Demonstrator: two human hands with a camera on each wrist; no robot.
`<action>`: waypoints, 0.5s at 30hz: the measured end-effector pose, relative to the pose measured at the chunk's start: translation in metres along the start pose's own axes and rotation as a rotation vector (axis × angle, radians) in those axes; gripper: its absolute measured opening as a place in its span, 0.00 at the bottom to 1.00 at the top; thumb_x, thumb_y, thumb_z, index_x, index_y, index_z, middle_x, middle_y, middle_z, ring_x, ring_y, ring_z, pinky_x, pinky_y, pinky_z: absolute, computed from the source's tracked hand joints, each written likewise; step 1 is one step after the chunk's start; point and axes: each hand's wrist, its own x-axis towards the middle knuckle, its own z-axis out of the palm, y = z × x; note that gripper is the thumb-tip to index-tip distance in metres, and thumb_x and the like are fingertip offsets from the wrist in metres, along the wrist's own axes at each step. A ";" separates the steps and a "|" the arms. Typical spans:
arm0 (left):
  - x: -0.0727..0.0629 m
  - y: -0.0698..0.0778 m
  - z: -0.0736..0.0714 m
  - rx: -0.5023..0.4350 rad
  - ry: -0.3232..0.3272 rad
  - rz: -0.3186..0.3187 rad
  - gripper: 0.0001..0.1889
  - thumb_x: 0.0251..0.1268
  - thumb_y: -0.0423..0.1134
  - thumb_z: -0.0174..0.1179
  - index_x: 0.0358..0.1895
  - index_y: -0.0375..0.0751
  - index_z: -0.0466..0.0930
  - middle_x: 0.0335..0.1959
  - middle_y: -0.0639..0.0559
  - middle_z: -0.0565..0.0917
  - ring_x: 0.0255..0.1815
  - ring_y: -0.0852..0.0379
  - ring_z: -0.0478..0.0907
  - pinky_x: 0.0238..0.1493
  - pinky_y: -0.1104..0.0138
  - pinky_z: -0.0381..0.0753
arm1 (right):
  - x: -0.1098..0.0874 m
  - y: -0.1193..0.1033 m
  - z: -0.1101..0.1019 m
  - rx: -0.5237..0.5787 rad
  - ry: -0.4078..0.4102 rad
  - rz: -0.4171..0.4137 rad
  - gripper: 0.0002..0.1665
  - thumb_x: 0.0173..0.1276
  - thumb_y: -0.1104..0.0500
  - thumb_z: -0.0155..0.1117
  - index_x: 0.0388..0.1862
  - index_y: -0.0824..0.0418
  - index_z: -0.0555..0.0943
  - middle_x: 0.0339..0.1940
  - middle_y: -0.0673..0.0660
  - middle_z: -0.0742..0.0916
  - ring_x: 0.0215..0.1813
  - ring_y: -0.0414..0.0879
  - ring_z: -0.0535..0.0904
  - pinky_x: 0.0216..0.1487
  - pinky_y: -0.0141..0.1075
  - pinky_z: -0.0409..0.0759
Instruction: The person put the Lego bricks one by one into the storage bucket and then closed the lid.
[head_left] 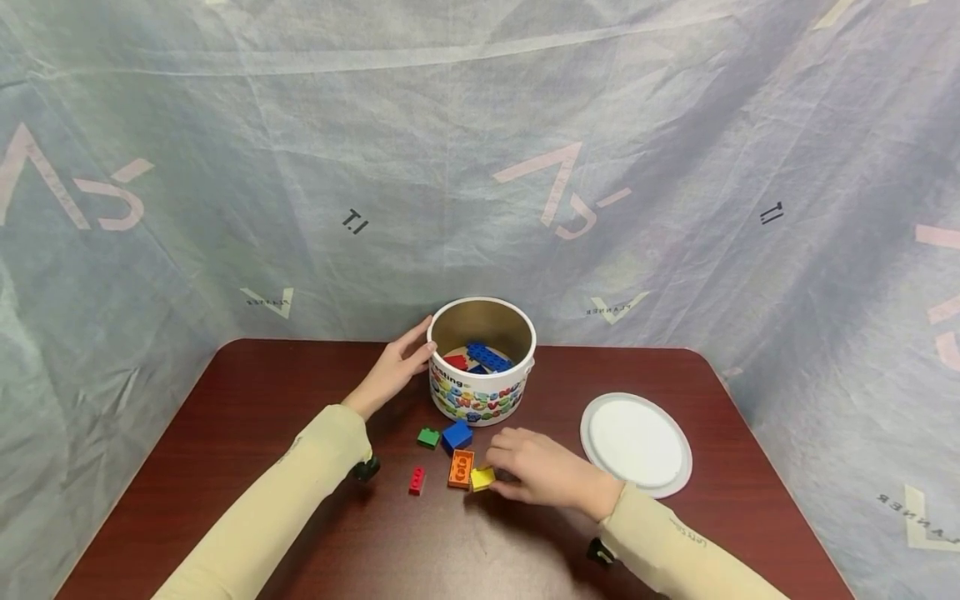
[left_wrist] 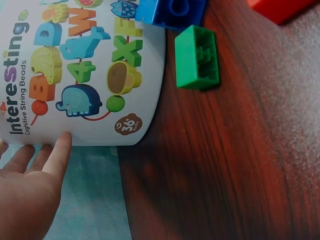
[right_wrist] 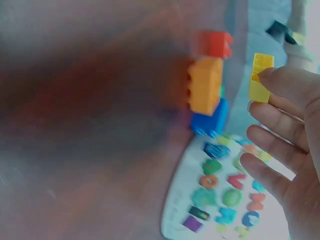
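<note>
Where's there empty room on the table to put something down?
Bare table lies nearest the camera, between the left sleeve and right sleeve, and between the bucket and white lid. It's crowded just before the bucket: green brick, blue brick, orange brick, red brick, and the right hand pinching the yellow brick.

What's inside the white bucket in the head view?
Inside the white bucket, a long blue studded brick, a red piece and part of another blue piece show. The bucket's near side covers part of its floor; anything there cannot be seen.
</note>
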 end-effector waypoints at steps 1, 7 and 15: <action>0.000 0.000 0.000 0.000 -0.001 0.001 0.34 0.84 0.46 0.53 0.86 0.54 0.52 0.85 0.43 0.55 0.78 0.39 0.65 0.69 0.47 0.74 | 0.001 0.002 -0.004 -0.002 0.005 0.004 0.12 0.67 0.53 0.77 0.46 0.53 0.86 0.40 0.46 0.84 0.44 0.40 0.78 0.49 0.33 0.81; -0.001 0.000 -0.001 0.005 -0.007 0.013 0.34 0.84 0.47 0.53 0.86 0.52 0.51 0.85 0.41 0.54 0.78 0.38 0.65 0.68 0.46 0.74 | 0.010 0.011 -0.026 -0.011 0.027 0.015 0.15 0.65 0.55 0.79 0.49 0.54 0.86 0.45 0.48 0.86 0.50 0.43 0.82 0.55 0.36 0.83; 0.000 -0.001 -0.001 0.013 -0.004 0.015 0.33 0.85 0.46 0.52 0.86 0.53 0.52 0.84 0.41 0.55 0.78 0.38 0.65 0.68 0.45 0.74 | 0.021 0.022 -0.044 -0.036 0.065 0.023 0.15 0.65 0.56 0.79 0.49 0.55 0.86 0.44 0.48 0.85 0.48 0.43 0.80 0.55 0.36 0.83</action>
